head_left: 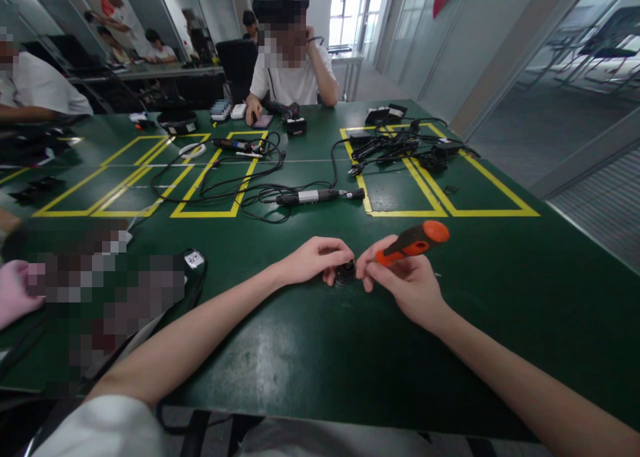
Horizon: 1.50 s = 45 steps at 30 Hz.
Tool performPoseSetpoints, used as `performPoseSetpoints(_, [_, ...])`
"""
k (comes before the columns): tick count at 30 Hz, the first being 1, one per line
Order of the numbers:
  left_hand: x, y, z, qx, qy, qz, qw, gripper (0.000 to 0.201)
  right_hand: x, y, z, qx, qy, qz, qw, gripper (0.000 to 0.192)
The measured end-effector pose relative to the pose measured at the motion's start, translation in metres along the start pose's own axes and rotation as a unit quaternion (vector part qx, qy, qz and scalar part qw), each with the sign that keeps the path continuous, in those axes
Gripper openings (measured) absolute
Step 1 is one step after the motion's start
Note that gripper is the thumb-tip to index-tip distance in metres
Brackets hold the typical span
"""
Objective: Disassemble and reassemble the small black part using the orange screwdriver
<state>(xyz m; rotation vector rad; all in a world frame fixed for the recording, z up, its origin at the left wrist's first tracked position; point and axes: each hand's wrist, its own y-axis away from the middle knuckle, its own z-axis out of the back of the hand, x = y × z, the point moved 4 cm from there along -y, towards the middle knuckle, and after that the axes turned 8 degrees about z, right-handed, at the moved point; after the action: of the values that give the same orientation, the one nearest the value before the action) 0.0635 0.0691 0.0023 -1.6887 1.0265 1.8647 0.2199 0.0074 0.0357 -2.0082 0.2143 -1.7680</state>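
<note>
My right hand point(407, 280) is closed around a screwdriver point(415, 242) with an orange and black handle, whose butt end tilts up to the right. Its shaft and tip are hidden by my fingers. Opposite it, my left hand point(320, 257) has its fingers closed on a small round black part point(345, 272) that rests on the green table point(280, 337). What exactly the round part is cannot be made out. The fingertips of both hands are close together around it.
Beyond my hands lies a corded electric screwdriver point(307, 196). Black cables point(385, 144) are heaped inside yellow tape outlines at the far right. Another person point(295, 77) sits across the table. At the left are blurred-out objects and another person's hand point(20, 290).
</note>
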Motion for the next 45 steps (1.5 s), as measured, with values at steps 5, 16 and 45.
performPoseSetpoints(5, [-0.0033, 0.0011, -0.0016, 0.003, 0.006, -0.007, 1.000, 0.046, 0.0016, -0.0030, 0.0035, 0.002, 0.030, 0.010, 0.999, 0.026])
performPoseSetpoints(16, [-0.0035, -0.0003, -0.0014, -0.004, -0.004, -0.009, 1.000, 0.062, -0.0033, -0.0009, 0.0017, -0.022, 0.017, 0.018, 0.999, 0.026])
performPoseSetpoints(45, [-0.0030, 0.0004, -0.0015, -0.004, 0.001, -0.014, 1.000, 0.064, -0.0003, -0.0013, -0.0002, -0.021, 0.012, 0.014, 1.000, 0.028])
